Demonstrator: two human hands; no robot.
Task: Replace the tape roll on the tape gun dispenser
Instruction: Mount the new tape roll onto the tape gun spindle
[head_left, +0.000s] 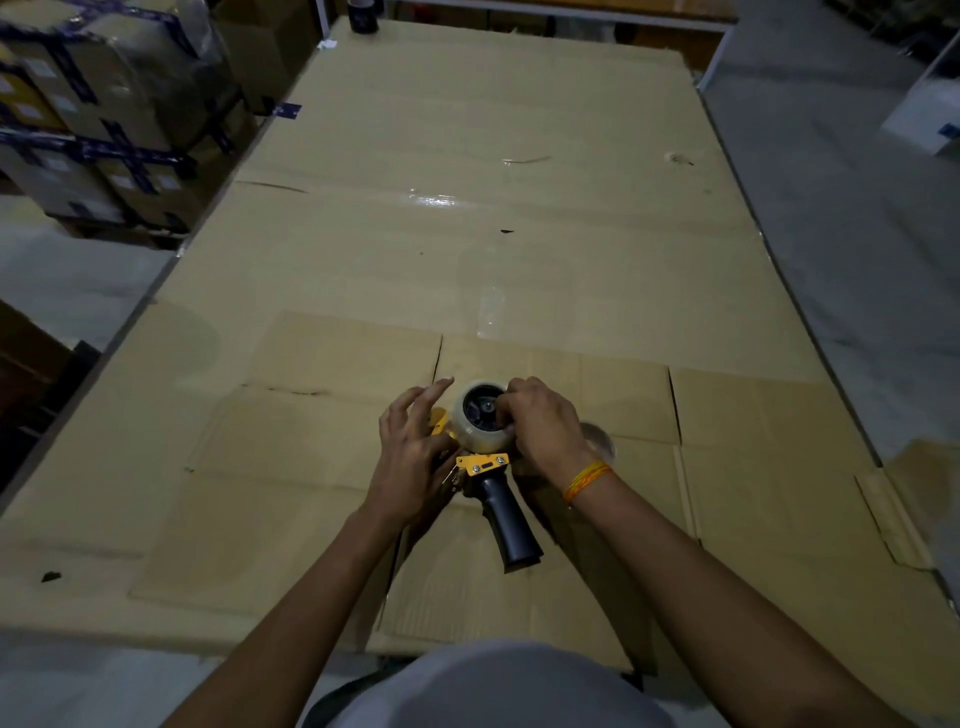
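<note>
Roll (480, 418) sits on the gun (491, 467) hub, frame centre. Your right hand (540, 421) pinches its rim; left hand (413, 441), fingers spread, steadies the gun. Seating looks nearly done; threading likely remains.

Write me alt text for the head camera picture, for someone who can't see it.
A person's right hand grips a clear tape roll seated on a yellow tape gun with a black handle, while the left hand steadies the gun's left side, fingers spread. The gun lies on flattened brown cardboard sheets covering a long table; taped boxes are stacked at far left.
</note>
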